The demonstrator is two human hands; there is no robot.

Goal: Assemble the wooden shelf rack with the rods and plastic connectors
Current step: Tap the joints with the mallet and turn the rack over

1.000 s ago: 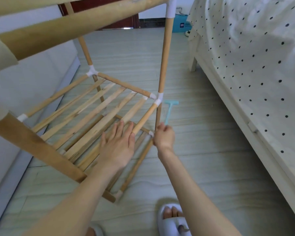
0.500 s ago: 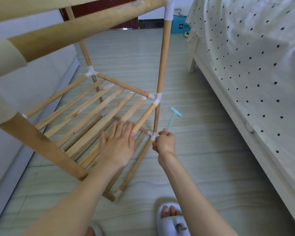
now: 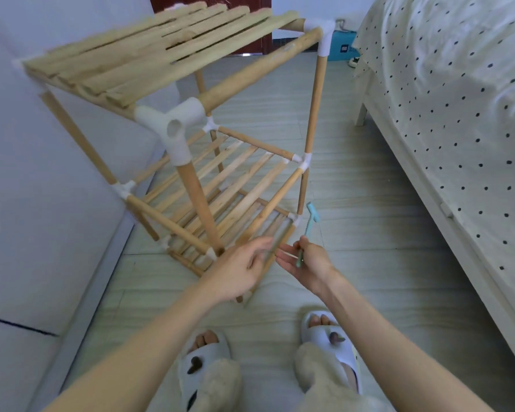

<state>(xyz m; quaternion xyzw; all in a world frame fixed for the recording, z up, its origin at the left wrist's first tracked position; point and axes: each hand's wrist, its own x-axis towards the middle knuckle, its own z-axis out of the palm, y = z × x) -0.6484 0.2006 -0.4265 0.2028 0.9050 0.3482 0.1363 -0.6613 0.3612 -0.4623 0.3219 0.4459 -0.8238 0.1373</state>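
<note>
The right hand [image 3: 308, 261] holds a small blue hammer [image 3: 309, 224] beside the wooden rack [image 3: 197, 162]; left hand [image 3: 244, 264] relaxed.

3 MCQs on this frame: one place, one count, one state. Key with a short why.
1. Where does the wooden three-tier slat rack stand?
A. on the bed
B. on the floor between sofa and bed
C. on a table

2. How many slatted tiers show?
A. three
B. one
C. five

3. What does the right hand do?
A. hangs idle
B. presses the floor
C. holds the small light-blue plastic mallet

Key: B, its feet rest on the pale floor; A, top, middle and bottom tiers show; C, fingers hold the handle.
</note>
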